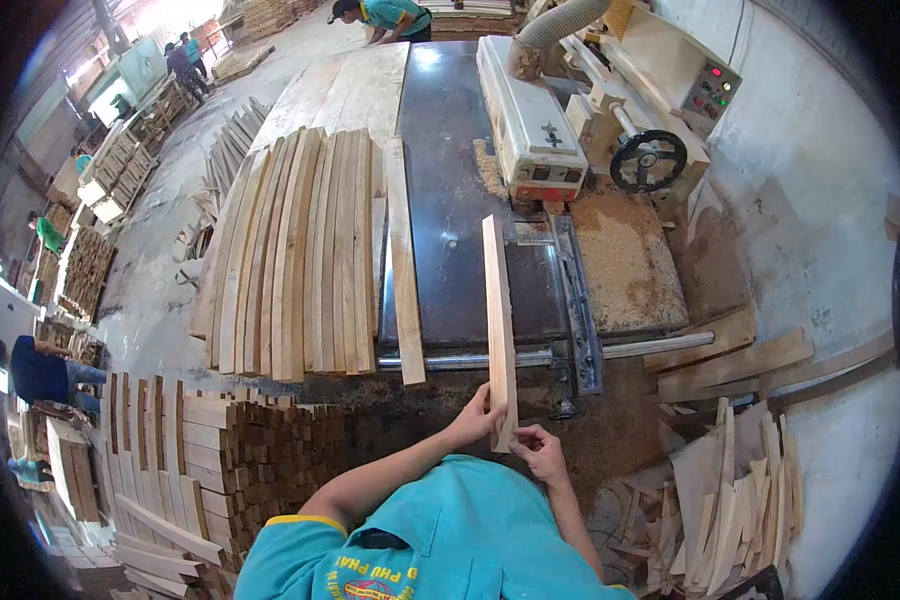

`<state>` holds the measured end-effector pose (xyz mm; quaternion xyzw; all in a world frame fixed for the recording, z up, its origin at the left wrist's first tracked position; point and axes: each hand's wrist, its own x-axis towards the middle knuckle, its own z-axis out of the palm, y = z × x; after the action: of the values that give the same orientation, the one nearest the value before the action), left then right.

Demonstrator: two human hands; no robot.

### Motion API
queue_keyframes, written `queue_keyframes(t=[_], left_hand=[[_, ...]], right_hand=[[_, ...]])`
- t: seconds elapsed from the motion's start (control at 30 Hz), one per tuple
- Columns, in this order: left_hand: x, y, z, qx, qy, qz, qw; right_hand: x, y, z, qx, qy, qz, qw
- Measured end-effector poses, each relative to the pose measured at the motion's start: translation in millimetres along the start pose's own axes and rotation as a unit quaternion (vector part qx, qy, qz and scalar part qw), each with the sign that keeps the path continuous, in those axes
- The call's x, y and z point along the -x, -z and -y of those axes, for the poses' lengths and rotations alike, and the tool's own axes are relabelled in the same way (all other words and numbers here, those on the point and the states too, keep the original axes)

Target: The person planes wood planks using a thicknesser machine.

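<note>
Head view: you stand at the near end of a woodworking machine, both hands closed on the lower end of a long, narrow wooden strip (498, 320). Your left hand (478, 415) wraps the strip's left edge, its fingers (494, 408) curled and pressed against the wood. Your right hand (540, 450) meets the strip at its bottom corner, fingers (522, 434) pinching the end from the right. The strip runs from between your fingers straight away from you, its far end lying over the machine's dark table (460, 180); whether it rests flat on that surface or is lifted off it cannot be told.

Just left of the strip, a second loose slat (403, 260) lies along the dark table's left edge, its near end overhanging the front roller bar (490, 357). Further left sits a broad stack of curved slats (290, 250), packed side by side. Beyond the strip's far end stands the machine's white housing (528, 110), with a black handwheel (648, 160) to its right and sawdust (625, 255) heaped on the machine bed beside it. Offcuts (730, 500) pile up on the floor at your right, and stacked short blocks (220, 440) stand at your left. Another person in a teal shirt (390, 15) bends over boards at the far end of the machine.
</note>
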<state>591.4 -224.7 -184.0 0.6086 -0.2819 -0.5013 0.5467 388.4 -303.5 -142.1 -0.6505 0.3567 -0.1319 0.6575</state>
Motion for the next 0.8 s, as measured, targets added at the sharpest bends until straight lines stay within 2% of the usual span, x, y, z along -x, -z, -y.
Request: queue_keyframes(t=[0.07, 0.13, 0.27, 0.33, 0.37, 0.4, 0.47, 0.53, 0.6, 0.8], left_hand=[[1.2, 3.4, -5.4, 0.021, 0.006, 0.0, 1.0], [2.9, 5.8, -12.0, 0.019, 0.059, -0.002, 0.998], [13.0, 6.1, -36.2, 0.123, 0.047, 0.031, 0.991], [12.7, 14.1, -34.3, 0.323, 0.199, 0.082, 0.922], [16.9, 15.8, -52.5, 0.358, 0.282, 0.091, 0.885], [16.5, 19.9, -54.0, 0.357, 0.283, 0.09, 0.885], [17.6, 26.3, -54.0, 0.484, 0.157, 0.124, 0.852], [17.0, 30.7, -52.0, 0.502, 0.157, 0.113, 0.843], [16.4, 35.0, -49.1, 0.581, 0.143, 0.129, 0.791], [15.2, 34.7, -41.9, 0.581, 0.15, 0.085, 0.796]], right_hand=[[-0.3, 0.3, 9.0, 0.016, -0.016, 0.003, 1.0], [0.2, -0.6, 17.3, 0.032, -0.033, 0.005, 0.999], [0.3, -0.9, 24.5, -0.062, -0.018, 0.025, 0.998], [-0.6, -0.6, 20.5, -0.103, -0.025, 0.027, 0.994], [-3.5, 0.9, 11.9, -0.108, -0.014, 0.028, 0.994], [-4.7, 1.6, 9.2, -0.113, -0.002, 0.03, 0.993], [-2.8, 5.4, 7.9, -0.103, 0.002, 0.022, 0.994], [-2.1, 7.2, 10.2, -0.093, 0.007, 0.015, 0.996], [-1.3, 7.8, 4.8, -0.152, -0.005, 0.012, 0.988], [-1.1, 11.1, 4.9, -0.14, 0.0, 0.01, 0.99]])
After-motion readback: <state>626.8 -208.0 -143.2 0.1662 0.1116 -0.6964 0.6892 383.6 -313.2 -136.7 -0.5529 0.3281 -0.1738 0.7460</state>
